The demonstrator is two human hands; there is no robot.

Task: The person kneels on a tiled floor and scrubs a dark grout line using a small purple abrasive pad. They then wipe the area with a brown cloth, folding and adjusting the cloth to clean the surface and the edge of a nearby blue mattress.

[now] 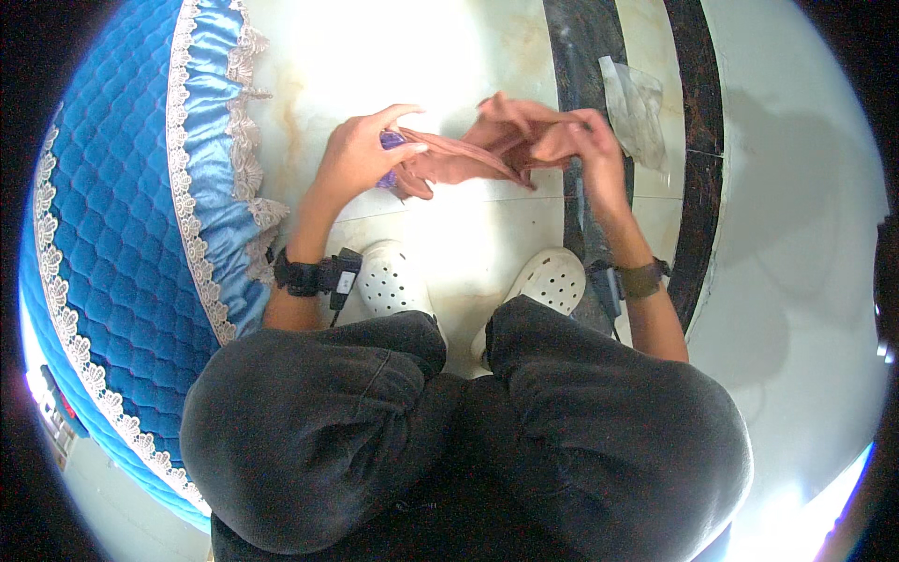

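A brownish-pink cloth is stretched, twisted and bunched, between my two hands above the floor. My left hand holds its left end, together with a small purple thing between thumb and fingers whose kind I cannot make out. The index finger and thumb of that hand point to the right along the cloth. At the other end, my right hand is closed on a gathered part of the cloth, its fingers slightly blurred. Both wrists wear black bands with small devices.
On the left stands a bed with a blue quilted cover and white lace trim. A clear plastic sheet or bag lies on the floor at the right, across a dark stripe. White clogs and my dark-trousered knees are below the hands.
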